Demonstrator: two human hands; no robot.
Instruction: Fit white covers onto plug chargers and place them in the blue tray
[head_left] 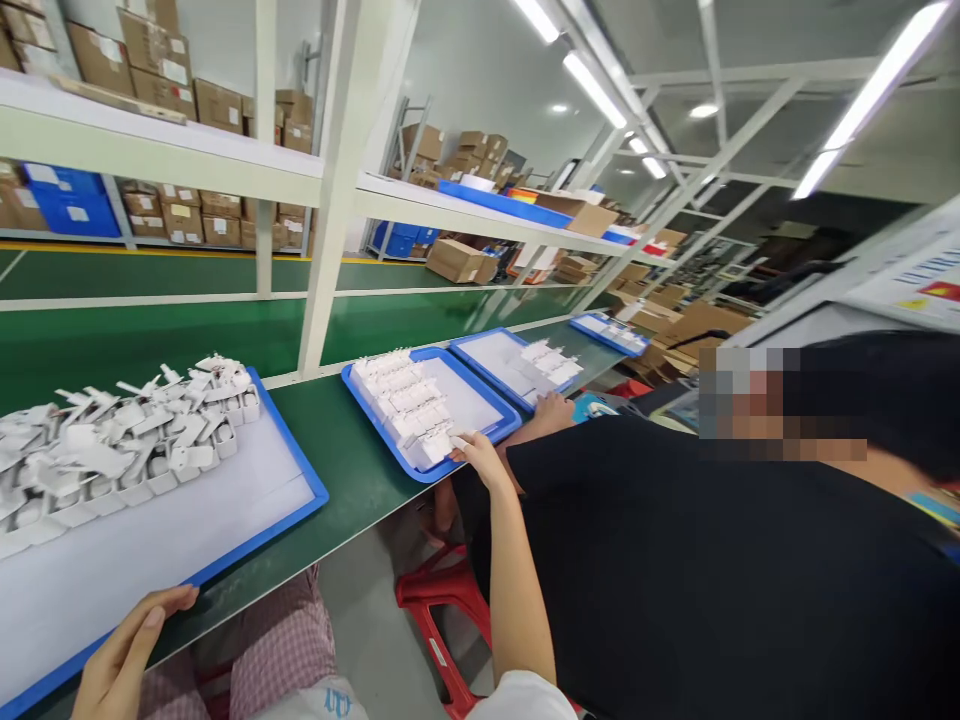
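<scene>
My right hand (481, 460) reaches out to the near edge of a blue tray (491, 405), fingers pinched on a small white plastic part (457, 446). That part is at the end of neat rows of white plastic parts (401, 400); whether it touches them I cannot tell. My left hand (127, 650) is at the front rim of a larger blue tray (255, 540), holding nothing, its fingers stretched and thumb apart. A loose heap of white plastic pieces (127, 440) lies in this larger tray, over rows of small white housings.
On my right sits a person in a black shirt (675, 560), one hand (553, 408) at another blue tray (487, 355) with white parts. A red stool (450, 600) stands below the green table (360, 500). A white post (330, 200) rises behind the trays.
</scene>
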